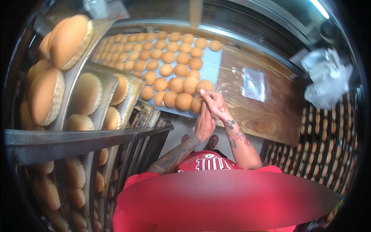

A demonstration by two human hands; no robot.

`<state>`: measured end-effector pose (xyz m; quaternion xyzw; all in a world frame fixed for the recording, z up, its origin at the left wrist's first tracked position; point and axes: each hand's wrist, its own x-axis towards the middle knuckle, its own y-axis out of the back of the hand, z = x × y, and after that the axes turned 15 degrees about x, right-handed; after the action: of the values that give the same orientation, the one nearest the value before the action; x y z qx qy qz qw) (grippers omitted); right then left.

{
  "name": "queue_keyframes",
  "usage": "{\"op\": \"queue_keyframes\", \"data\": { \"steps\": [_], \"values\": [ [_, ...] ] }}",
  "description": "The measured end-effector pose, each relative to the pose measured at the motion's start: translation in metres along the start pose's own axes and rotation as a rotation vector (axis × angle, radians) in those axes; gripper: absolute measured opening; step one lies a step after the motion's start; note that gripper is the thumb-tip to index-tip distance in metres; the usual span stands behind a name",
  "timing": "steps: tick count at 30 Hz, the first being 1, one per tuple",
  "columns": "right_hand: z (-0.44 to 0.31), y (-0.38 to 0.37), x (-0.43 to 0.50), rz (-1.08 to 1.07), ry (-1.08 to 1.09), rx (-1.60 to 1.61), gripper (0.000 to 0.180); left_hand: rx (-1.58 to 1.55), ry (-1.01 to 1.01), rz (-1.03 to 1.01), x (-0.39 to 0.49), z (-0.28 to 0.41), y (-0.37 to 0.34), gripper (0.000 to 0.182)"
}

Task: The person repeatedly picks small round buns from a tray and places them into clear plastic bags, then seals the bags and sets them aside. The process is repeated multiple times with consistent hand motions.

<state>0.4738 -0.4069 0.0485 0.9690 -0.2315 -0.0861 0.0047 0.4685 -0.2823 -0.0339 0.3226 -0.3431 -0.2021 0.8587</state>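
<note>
Round golden-brown buns (181, 70) lie in rows on a light-blue ribbed sheet (213, 62). At its near right corner, several buns (183, 101) sit close together, with glints of what looks like a clear plastic bag (219, 90) around them. My right hand (214, 102) is closed beside these buns, thumb and fingers pinching what appears to be the bag's gathered plastic. Just below and against it is my left hand (205, 123), its fingers pointing forward; whether it grips the plastic is hidden.
A flat pack of clear plastic bags (254, 84) lies on the wooden table (269, 119). Close on the left stands a metal rack (87, 134) with trays of buns. More loaded racks (316, 156) stand at the right, below a hanging plastic bag (327, 78).
</note>
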Motion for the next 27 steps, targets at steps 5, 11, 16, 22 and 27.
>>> {"op": "queue_keyframes", "data": {
  "steps": [5,11,16,22,27],
  "values": [
    [-0.109,0.106,-0.113,-0.147,0.026,-0.301,0.031,-0.488,-0.216,-0.414,0.010,0.090,0.091,0.078],
    [-0.175,0.198,-0.328,-0.065,0.104,-0.776,0.019,-0.287,-1.193,-0.339,0.100,0.268,0.119,0.061],
    [-0.182,0.272,-0.544,0.295,0.261,-1.012,0.016,-0.249,-1.548,-0.408,0.058,0.413,0.090,0.022],
    [-0.142,0.314,-0.780,0.830,0.303,-1.398,0.016,-0.439,-1.519,-0.562,-0.055,0.587,0.058,0.028],
    [-0.114,0.302,-0.915,1.114,0.028,-1.319,0.020,-0.442,-1.701,-0.686,-0.146,0.715,0.042,0.024]
  ]
}}
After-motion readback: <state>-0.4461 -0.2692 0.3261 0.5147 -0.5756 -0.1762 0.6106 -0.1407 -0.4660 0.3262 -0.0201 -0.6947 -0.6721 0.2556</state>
